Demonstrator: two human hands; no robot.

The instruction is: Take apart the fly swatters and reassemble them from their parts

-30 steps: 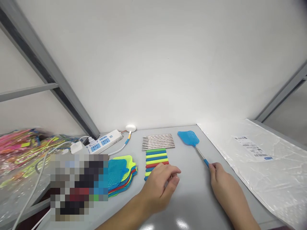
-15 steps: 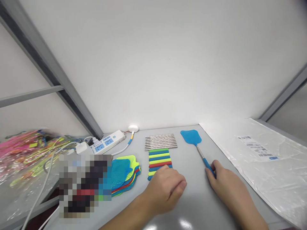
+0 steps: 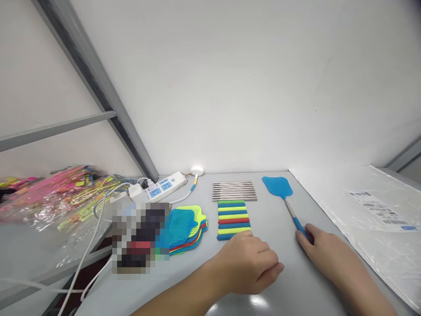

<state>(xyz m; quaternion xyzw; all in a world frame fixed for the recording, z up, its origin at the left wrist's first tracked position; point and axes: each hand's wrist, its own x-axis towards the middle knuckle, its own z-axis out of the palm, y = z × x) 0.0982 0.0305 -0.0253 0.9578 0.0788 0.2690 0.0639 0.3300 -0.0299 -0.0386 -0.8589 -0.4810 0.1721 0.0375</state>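
My right hand is closed around the blue handle of a fly swatter. The swatter's blue head lies flat toward the wall, joined by a short metal shaft. My left hand makes a fist just in front of a row of coloured grip sleeves; nothing sticks out of it. Blue, yellow, green and red sleeves lie side by side. Behind them is a row of thin metal rods. Left of the sleeves, a stack of loose mesh swatter heads has blue and yellow ones on top.
A power strip with plugs and cables lies at the back left, near a small white device. Bagged colourful items are on the far left. A pixelated patch hides something beside the stack. A white plastic package covers the right side.
The whole view has turned a little left, so things sit further right. My left fist has drawn slightly back from the sleeves, showing more of them. My right hand keeps hold of the fly swatter.
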